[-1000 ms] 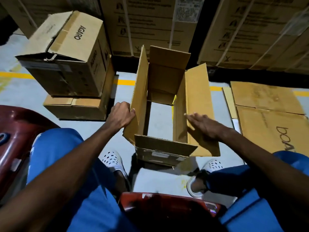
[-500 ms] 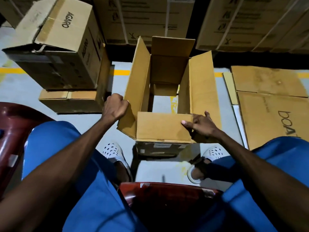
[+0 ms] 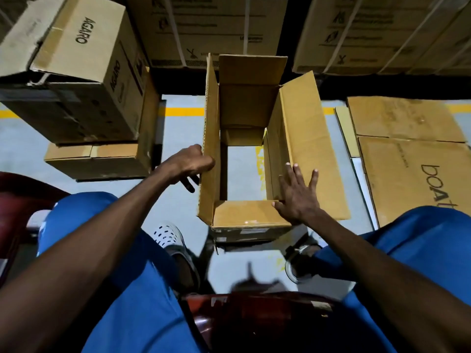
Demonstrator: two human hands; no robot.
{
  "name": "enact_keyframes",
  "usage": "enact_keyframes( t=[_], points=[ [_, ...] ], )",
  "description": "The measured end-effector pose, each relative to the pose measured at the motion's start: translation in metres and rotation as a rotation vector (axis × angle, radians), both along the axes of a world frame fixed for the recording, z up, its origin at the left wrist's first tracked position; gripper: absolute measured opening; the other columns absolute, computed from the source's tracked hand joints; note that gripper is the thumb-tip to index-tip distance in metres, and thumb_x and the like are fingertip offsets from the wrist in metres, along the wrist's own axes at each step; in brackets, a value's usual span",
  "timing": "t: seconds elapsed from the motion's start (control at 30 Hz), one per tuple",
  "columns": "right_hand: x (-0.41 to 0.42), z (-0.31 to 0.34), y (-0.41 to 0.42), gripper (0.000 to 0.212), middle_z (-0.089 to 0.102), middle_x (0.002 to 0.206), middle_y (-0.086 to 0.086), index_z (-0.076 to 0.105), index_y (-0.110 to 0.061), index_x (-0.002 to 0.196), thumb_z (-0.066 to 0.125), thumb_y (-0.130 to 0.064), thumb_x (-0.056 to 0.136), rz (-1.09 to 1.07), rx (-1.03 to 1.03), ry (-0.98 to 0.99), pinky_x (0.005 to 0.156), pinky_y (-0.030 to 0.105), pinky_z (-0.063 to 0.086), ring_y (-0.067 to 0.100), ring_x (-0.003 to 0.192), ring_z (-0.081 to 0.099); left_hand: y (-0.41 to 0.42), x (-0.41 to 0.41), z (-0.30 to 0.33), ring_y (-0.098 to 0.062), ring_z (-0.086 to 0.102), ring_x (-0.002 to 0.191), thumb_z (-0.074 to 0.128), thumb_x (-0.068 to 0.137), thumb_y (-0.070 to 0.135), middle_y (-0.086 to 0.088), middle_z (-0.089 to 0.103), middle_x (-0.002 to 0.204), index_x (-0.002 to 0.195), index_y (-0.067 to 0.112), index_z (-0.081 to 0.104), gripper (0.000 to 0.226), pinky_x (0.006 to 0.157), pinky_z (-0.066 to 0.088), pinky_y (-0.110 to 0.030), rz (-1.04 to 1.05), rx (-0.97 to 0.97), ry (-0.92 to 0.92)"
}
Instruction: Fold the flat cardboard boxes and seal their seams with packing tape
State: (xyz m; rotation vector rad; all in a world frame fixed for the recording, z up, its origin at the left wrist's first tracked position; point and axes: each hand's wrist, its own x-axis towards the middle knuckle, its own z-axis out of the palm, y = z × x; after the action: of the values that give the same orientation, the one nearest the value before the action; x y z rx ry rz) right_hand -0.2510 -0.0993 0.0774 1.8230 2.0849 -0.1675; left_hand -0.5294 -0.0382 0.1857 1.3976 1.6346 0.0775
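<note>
The left hand (image 3: 190, 161) pinches the upright left flap of the open brown cardboard box (image 3: 244, 138) standing on the grey floor (image 3: 107, 189) between the person's feet, while the right hand (image 3: 297, 193) lies spread flat on the box's right flap, holding nothing. The box is squared up, its near flap folded in, long flaps open, seams untaped. Right of the box, flat cardboard sheets (image 3: 407, 149) await folding; no tape shows.

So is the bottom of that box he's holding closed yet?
Open: the grey floor shows straight through the box.
</note>
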Motion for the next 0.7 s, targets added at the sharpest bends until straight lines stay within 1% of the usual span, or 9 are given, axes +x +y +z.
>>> enact_keyframes(
  t=[0.1, 0.17, 0.23, 0.33, 0.43, 0.5, 0.57, 0.63, 0.7],
  points=[
    [-0.004, 0.007, 0.019, 0.093, 0.0, 0.168, 0.012, 0.025, -0.023, 0.157, 0.05, -0.076, 0.085, -0.089, 0.062, 0.257, 0.111, 0.07, -0.016, 0.03, 0.155, -0.009, 0.024, 0.007, -0.004, -0.026, 0.063, 0.095, 0.059, 0.094, 0.026, -0.012, 0.06, 0.109, 0.141, 0.013, 0.032, 0.056, 0.063, 0.061, -0.041, -0.019, 0.077, 0.017],
    [-0.008, 0.016, 0.04, 0.095, 0.01, 0.168, 0.01, 0.031, -0.021, 0.156, 0.044, -0.077, 0.08, -0.123, 0.141, 0.387, 0.115, 0.066, -0.009, 0.028, 0.155, -0.001, 0.044, 0.011, -0.01, -0.029, 0.063, 0.1, 0.063, 0.094, 0.034, -0.012, 0.061, 0.113, 0.148, 0.014, 0.025, 0.069, 0.067, 0.062, -0.046, -0.003, 0.124, 0.001],
    [-0.008, 0.027, 0.069, 0.098, 0.015, 0.167, 0.011, 0.031, -0.015, 0.156, 0.042, -0.074, 0.077, -0.163, 0.193, 0.489, 0.12, 0.059, 0.002, 0.027, 0.155, 0.006, 0.063, 0.016, -0.012, -0.032, 0.062, 0.106, 0.063, 0.094, 0.041, -0.013, 0.056, 0.129, 0.15, 0.015, 0.024, 0.073, 0.068, 0.063, -0.048, 0.033, 0.165, -0.023],
    [-0.001, 0.039, 0.121, 0.093, 0.016, 0.166, 0.013, 0.026, -0.009, 0.157, 0.06, -0.062, 0.088, -0.258, 0.222, 0.625, 0.121, 0.048, 0.019, 0.03, 0.153, 0.015, 0.095, 0.02, -0.014, -0.033, 0.061, 0.108, 0.058, 0.097, 0.044, -0.014, 0.049, 0.141, 0.148, 0.015, 0.028, 0.065, 0.058, 0.061, -0.041, 0.118, 0.222, -0.08],
    [0.007, 0.044, 0.176, 0.09, 0.021, 0.164, 0.016, 0.025, -0.008, 0.157, 0.067, -0.051, 0.09, -0.299, 0.269, 0.677, 0.121, 0.048, 0.024, 0.034, 0.149, 0.025, 0.125, 0.015, -0.019, -0.03, 0.06, 0.1, 0.051, 0.101, 0.037, -0.014, 0.056, 0.128, 0.14, 0.012, 0.04, 0.048, 0.059, 0.055, -0.034, 0.184, 0.285, -0.099],
    [0.011, 0.045, 0.212, 0.094, 0.019, 0.164, 0.017, 0.021, -0.008, 0.157, 0.069, -0.051, 0.089, -0.291, 0.263, 0.646, 0.124, 0.051, 0.011, 0.034, 0.151, 0.02, 0.142, 0.008, -0.024, -0.03, 0.061, 0.096, 0.05, 0.1, 0.031, -0.016, 0.062, 0.122, 0.131, 0.01, 0.049, 0.037, 0.066, 0.051, -0.033, 0.194, 0.325, -0.113],
    [0.015, 0.045, 0.242, 0.1, 0.014, 0.166, 0.017, 0.016, -0.008, 0.159, 0.072, -0.05, 0.087, -0.294, 0.248, 0.624, 0.124, 0.051, 0.004, 0.034, 0.153, 0.015, 0.155, 0.003, -0.028, -0.022, 0.06, 0.084, 0.05, 0.101, 0.027, -0.012, 0.064, 0.109, 0.126, 0.009, 0.053, 0.031, 0.061, 0.046, -0.029, 0.219, 0.338, -0.146],
    [0.017, 0.046, 0.268, 0.107, 0.008, 0.168, 0.015, 0.008, -0.009, 0.16, 0.076, -0.044, 0.086, -0.323, 0.24, 0.66, 0.124, 0.048, 0.004, 0.032, 0.154, 0.009, 0.162, 0.002, -0.03, -0.014, 0.058, 0.076, 0.049, 0.103, 0.026, -0.001, 0.062, 0.094, 0.122, 0.013, 0.055, 0.023, 0.056, 0.044, -0.026, 0.252, 0.353, -0.199],
    [0.02, 0.048, 0.29, 0.112, 0.003, 0.168, 0.012, 0.002, -0.01, 0.161, 0.08, -0.034, 0.084, -0.365, 0.256, 0.734, 0.125, 0.046, 0.008, 0.03, 0.154, 0.006, 0.167, 0.003, -0.033, -0.017, 0.061, 0.081, 0.048, 0.104, 0.026, -0.001, 0.063, 0.094, 0.121, 0.014, 0.057, 0.023, 0.059, 0.046, -0.027, 0.279, 0.363, -0.259]
  ],
)
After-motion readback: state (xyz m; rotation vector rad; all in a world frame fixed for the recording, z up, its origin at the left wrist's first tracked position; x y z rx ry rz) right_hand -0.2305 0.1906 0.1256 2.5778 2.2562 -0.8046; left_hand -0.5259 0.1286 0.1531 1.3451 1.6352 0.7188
